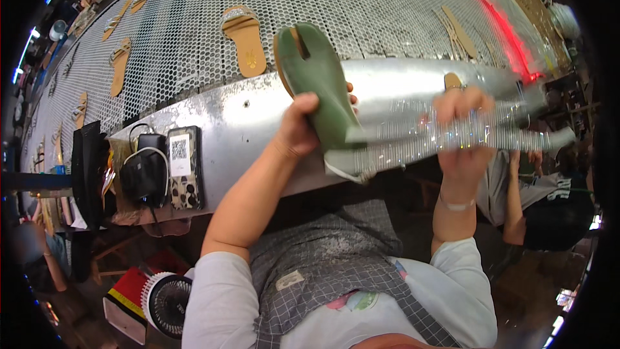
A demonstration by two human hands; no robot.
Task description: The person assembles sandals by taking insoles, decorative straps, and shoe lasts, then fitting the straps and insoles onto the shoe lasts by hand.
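Centrally, in the head view, a green shoe last [326,84] with a smooth, moulded surface and a narrow notch at its rounded toe is held above the front edge of a metal ledge [223,106], toe pointing away from the wearer. A tan sole [279,68] is seen along its left edge. The last is gripped by the left hand [302,123], with the thumb pressed on the upper face and the fingers wrapped around the far side. A translucent, ribbed strap [394,145] set with glittering stones is clasped in the curled right hand [464,123]; exact finger contact cannot be told because of blur. The strap is extended sideways, and its left end overlaps the heel of the last; whether it is attached cannot be determined. Behind the ledge, a flat-soled tan sandal [250,48] with a sparkling band is supported on a perforated mesh surface [181,39] with a honeycomb pattern. At left on the ledge, a rectangular spotted case [187,187] is placed beside a black adapter [143,178]. Below, a checked, woven apron [336,245] is worn, and a round, white-rimmed fan [169,304] is positioned nearby.
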